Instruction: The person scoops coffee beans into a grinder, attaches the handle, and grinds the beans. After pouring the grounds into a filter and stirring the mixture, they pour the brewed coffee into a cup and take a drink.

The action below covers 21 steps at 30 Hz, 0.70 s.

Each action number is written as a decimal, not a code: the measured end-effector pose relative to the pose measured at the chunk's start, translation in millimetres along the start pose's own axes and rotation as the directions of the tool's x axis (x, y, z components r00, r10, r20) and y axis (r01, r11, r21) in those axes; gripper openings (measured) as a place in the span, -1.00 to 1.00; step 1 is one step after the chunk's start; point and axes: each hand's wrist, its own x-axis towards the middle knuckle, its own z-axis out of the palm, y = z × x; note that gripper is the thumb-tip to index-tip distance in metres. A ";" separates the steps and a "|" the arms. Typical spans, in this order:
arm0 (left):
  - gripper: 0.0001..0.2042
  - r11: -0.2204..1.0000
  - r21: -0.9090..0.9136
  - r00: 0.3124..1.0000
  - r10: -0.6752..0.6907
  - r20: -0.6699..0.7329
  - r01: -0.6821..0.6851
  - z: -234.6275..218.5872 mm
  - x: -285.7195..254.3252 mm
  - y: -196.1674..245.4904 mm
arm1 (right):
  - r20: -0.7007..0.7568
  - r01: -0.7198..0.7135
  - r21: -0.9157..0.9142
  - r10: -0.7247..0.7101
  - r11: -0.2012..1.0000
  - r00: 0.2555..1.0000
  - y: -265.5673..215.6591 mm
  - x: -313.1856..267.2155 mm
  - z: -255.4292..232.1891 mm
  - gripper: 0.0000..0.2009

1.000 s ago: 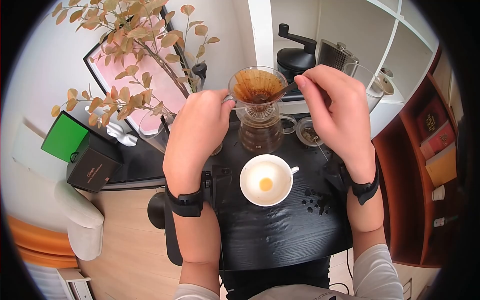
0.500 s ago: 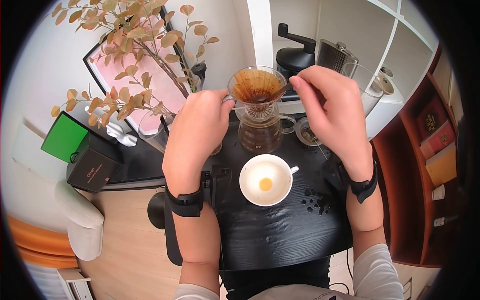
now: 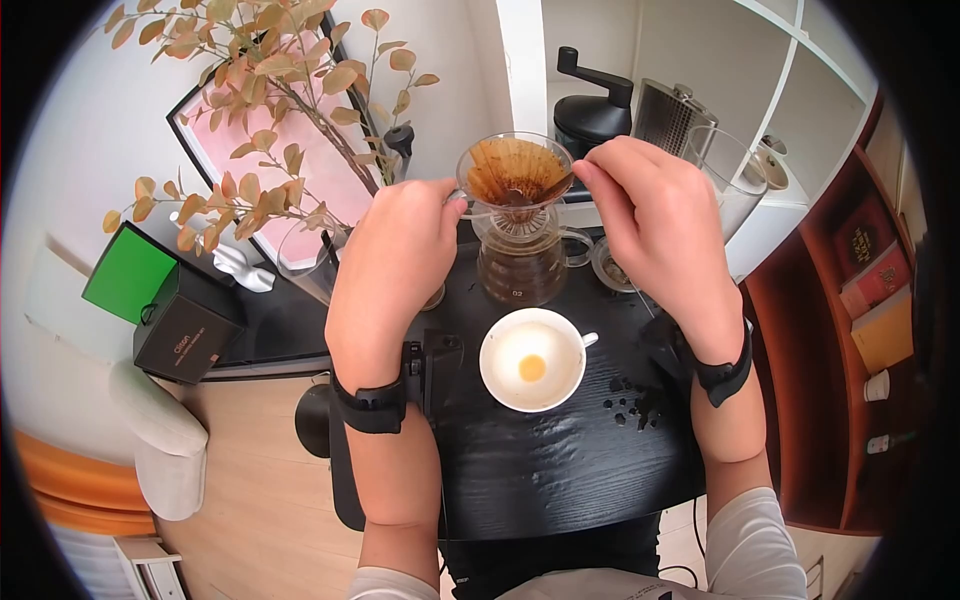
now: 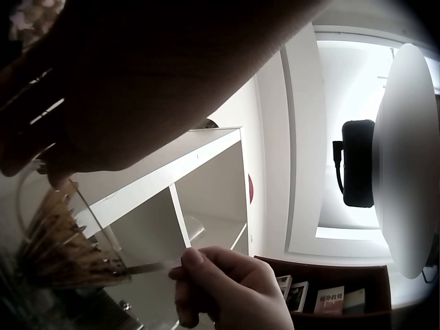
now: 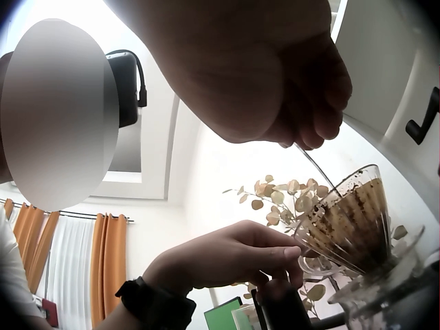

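Note:
My left hand point(image 3: 388, 265) pinches the side handle of a clear glass coffee dripper point(image 5: 354, 223), which stands on a glass coffee server point(image 3: 520, 270) holding brown liquid. Inside the dripper is a brown-stained paper filter point(image 3: 505, 165) with wet coffee grounds. Between thumb and fingers, my right hand point(image 3: 665, 230) pinches a slim, flat spoon-like utensil point(image 4: 152, 267) at the dripper's right rim. Its lower end is hidden inside the filter. Nearer to me sits a white cup point(image 3: 508, 345) with a little yellowish liquid at its bottom.
Water drops point(image 3: 632, 405) wet the black table point(image 3: 560, 470) right of the cup. A small round metal strainer point(image 3: 608, 265) lies beside the server, under my right hand. Behind stand a black hand grinder point(image 3: 590, 120) and a clear glass point(image 3: 735, 175). Leafy branches point(image 3: 290, 100) lean at left.
My right hand has shifted slightly left toward the dripper, and the utensil's visible part has shortened behind the rim. My left hand, the dripper and the cup stay in place.

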 end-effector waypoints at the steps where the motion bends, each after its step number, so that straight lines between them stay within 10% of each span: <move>1: -0.79 1.000 -0.003 1.000 0.009 -0.007 -0.009 0.1 -0.3 -0.6 | 0.016 0.000 0.012 0.000 1.000 1.000 -0.7 0.3 -1.9 -0.86; 21: -0.78 1.000 0.004 1.000 -0.013 0.002 0.013 -0.8 -0.3 1.7 | -0.004 0.010 -0.028 -0.010 1.000 1.000 4.8 2.2 -3.3 -0.85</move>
